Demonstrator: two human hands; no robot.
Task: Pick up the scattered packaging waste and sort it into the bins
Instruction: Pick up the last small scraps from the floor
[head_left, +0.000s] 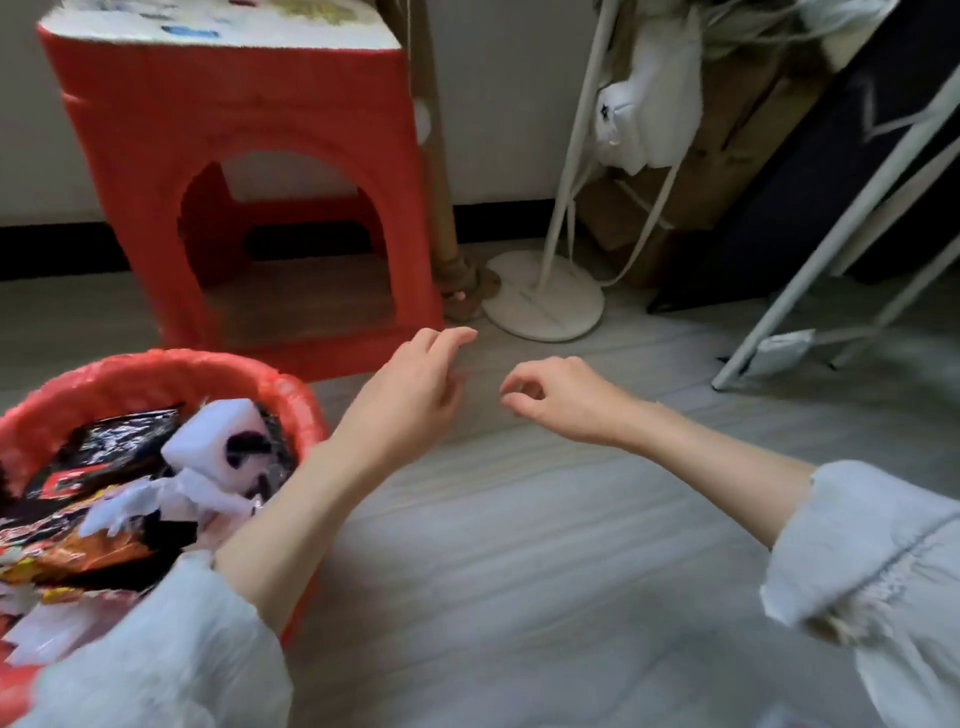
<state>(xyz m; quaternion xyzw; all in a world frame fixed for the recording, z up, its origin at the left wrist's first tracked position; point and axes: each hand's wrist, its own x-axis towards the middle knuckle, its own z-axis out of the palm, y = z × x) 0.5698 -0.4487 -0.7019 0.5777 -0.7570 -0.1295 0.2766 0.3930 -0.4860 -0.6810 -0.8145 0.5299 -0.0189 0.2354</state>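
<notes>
- Two hands hang over the bare grey floor (519, 597), and neither grip holds anything: my left hand (415, 384) has its fingers loosely spread and reaching forward, my right hand (556, 395) is half curled, thumb and forefinger near each other but pinching nothing.
- Waste already collected — black and orange wrappers (78, 525) and a white carton (228, 447) — sits in the red-lined bin (291, 395), at the floor's near-left, touching my left forearm.
- One loose piece shows: a pale packet (784, 351) on the floor toward the far right, under the slanted legs of a white rack (831, 249).
- That packet lies well right of both hands, its long axis running roughly left to right — my right hand is the nearer, so I judge it should make the reach.
- Carrying it back means crossing to the bin on my left.
</notes>
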